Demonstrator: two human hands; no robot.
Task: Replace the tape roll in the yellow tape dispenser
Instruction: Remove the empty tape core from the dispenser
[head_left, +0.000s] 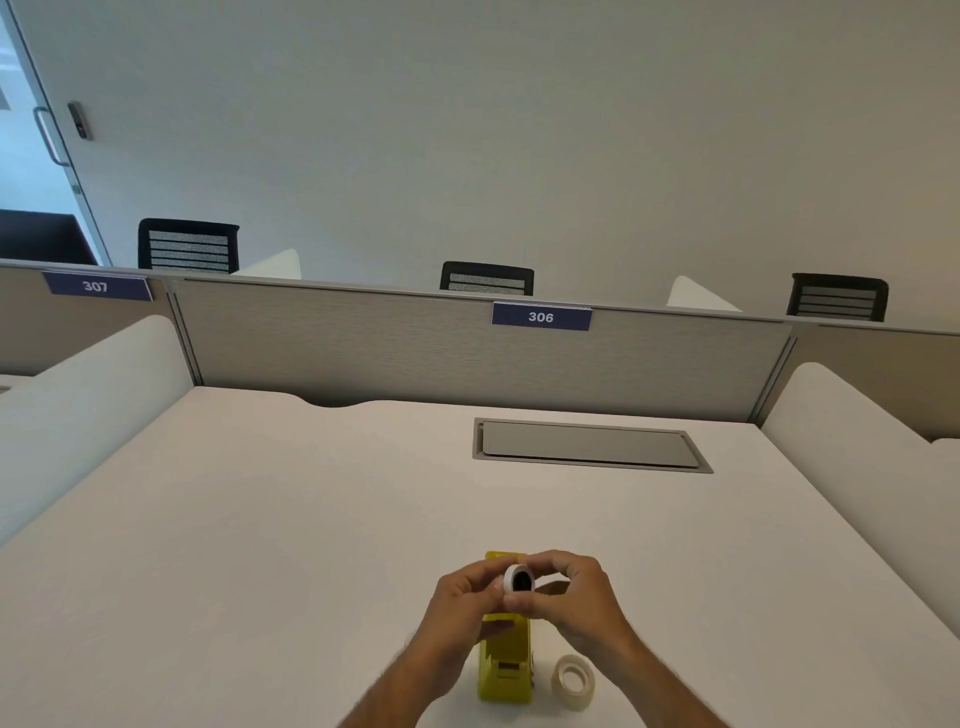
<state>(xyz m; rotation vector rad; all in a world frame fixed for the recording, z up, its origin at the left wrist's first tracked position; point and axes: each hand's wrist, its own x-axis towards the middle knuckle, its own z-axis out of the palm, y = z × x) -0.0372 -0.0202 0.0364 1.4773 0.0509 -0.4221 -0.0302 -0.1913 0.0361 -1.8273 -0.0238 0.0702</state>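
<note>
— Surface (260, 519) first: yellow dispenser (506, 670) stands near its edge, fresh tape roll (573, 679) just beside.
— And the hands?
— Left hand (462, 597) and right hand (576, 592) both grip the small spool (518, 579) above it. Likely the old core; next, swap rolls.

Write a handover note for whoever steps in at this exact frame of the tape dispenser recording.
Left hand: gripping a small white ring with a dark core, held up above the yellow tape dispenser.
Right hand: fingers on the same ring from the other side.
Yellow tape dispenser: standing on the white desk, right under the hands.
Tape roll: lying flat on the desk just right of the dispenser, untouched.
Done: the ring is out of the dispenser, in both hands.
Left: whether it is the spent core or the hub is unclear; the tape roll on the desk is not yet seated in the dispenser.
</note>
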